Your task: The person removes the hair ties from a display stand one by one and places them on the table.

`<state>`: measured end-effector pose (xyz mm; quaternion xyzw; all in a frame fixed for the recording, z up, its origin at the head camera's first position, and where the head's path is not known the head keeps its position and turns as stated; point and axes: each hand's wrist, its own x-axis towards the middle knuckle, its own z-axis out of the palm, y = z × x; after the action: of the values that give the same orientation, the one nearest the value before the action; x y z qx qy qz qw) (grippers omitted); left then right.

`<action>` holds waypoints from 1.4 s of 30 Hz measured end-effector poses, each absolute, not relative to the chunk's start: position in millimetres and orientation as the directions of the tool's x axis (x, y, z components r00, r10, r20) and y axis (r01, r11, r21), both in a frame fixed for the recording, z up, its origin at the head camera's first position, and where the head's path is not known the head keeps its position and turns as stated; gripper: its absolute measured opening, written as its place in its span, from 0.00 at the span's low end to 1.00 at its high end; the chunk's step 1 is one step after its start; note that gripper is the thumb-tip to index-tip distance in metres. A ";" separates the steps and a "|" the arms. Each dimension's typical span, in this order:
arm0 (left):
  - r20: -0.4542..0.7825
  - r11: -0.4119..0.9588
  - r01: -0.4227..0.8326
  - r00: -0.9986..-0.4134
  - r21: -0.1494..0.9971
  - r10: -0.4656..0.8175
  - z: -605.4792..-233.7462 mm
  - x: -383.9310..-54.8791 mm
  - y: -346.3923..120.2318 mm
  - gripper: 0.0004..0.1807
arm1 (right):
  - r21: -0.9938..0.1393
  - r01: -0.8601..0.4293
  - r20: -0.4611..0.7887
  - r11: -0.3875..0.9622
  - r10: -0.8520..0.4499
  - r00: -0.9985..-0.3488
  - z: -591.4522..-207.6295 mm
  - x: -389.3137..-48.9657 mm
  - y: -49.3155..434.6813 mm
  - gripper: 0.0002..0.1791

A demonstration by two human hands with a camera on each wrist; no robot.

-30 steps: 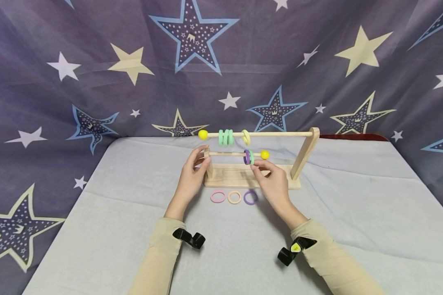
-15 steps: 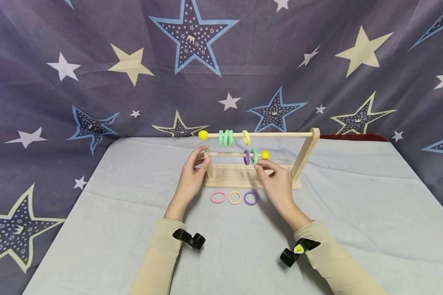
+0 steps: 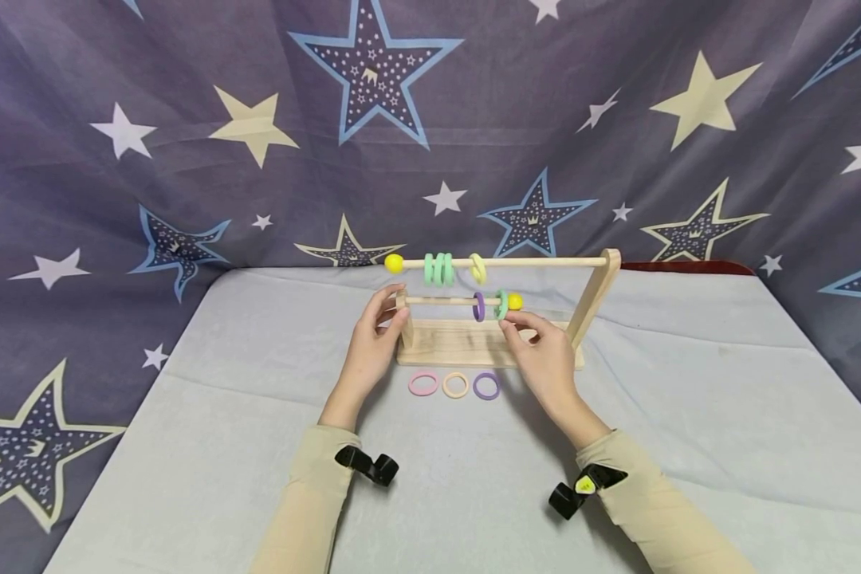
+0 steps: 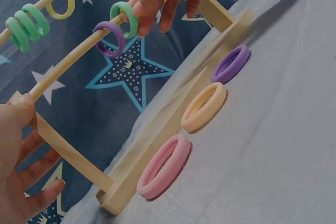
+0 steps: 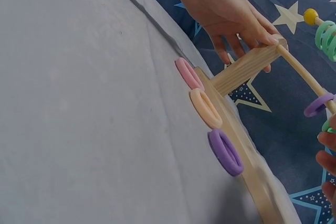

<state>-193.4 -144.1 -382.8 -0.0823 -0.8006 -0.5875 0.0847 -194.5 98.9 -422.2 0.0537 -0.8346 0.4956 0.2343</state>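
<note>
My left hand grips the top of the short left post of a wooden two-rod stand. With thumb and fingertips, my right hand pinches a green hair tie that hangs around the lower rod. This tie sits close to the yellow ball at the rod's right end. A purple hair tie hangs on the same rod, a little to the left. In the left wrist view, the right fingertips touch the green hair tie from the right.
Three green hair ties and a yellow one hang on the upper rod, held by the tall right post. Pink, peach and purple hair ties lie in a row before the base.
My right hand has slid the green hair tie rightward along the lower rod, away from the purple one and up to the yellow ball. The left hand has stayed put.
</note>
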 end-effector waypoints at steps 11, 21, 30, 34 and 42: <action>0.236 0.284 0.235 -0.971 0.930 0.030 -401.5 -205.6 -148.4 0.24 | -0.781 -0.329 0.468 0.532 0.147 -0.872 -421.9 -194.9 103.7 0.08; 0.267 0.284 0.261 -0.964 0.923 0.020 -420.2 -216.6 -153.1 0.23 | -0.771 -0.332 0.485 0.543 0.163 -0.860 -419.4 -192.7 106.6 0.07; 0.226 0.288 0.225 -0.974 0.931 0.028 -402.2 -205.6 -148.0 0.24 | -0.775 -0.337 0.488 0.535 0.169 -0.856 -419.3 -192.2 112.0 0.07; 0.218 0.299 0.216 -0.976 0.930 0.028 -385.1 -194.6 -144.7 0.23 | -0.777 -0.341 0.488 0.530 0.164 -0.857 -417.8 -192.6 114.4 0.07; 0.224 0.285 0.222 -0.974 0.932 0.029 -387.0 -195.8 -145.2 0.23 | -0.783 -0.336 0.470 0.524 0.144 -0.871 -412.6 -189.4 119.5 0.07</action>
<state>-195.8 -145.2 -387.0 -0.0787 -0.7973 -0.5929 0.0817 -189.4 119.5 -412.6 0.0573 -0.8370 0.4846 0.2478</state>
